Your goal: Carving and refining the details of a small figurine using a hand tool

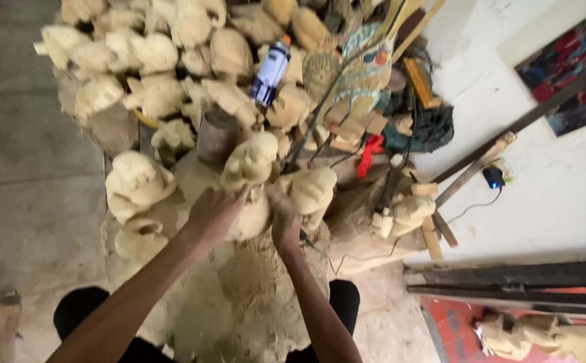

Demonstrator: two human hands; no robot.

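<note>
Here, at a woodcarver's cluttered work spot, a person holds a pale unfinished wooden figurine upright over a sawdust-covered mound between the knees. The carving looks rigid and fairly light, raw unpainted wood with a dry, rough surface that is unlikely to slip; its thinner carved details near the rounded head would probably chip if knocked, so the thick lower body seems the safest place to take hold. The left hand is wrapped around that lower body from the left, fingers curled against the wood. The right hand is closed low at the figurine's right side, touching it; whether it also grips a small tool cannot be told. A second similar carving stands just beside the right hand. Behind, a heap of rough-cut figurines rises, with a blue-and-white spray can lying on it, a painted carving to the right, and a dark cylindrical mallet head near the held piece.
</note>
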